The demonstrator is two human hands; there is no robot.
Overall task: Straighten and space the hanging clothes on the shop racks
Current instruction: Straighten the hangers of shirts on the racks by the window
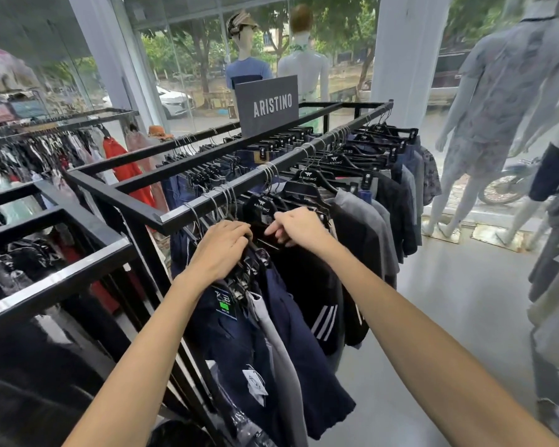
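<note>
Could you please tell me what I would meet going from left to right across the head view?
red top → left hand → right hand → grey jacket → mannequin in a patterned shirt.

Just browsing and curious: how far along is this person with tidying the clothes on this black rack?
Looks roughly midway. Farther along the rail, the Aristino hangers hang in fairly even groups. In hand: the left hand grips the bunched hangers at the near end; the right hand touches a black hanger. Left: spreading that crowded bunch.
</note>
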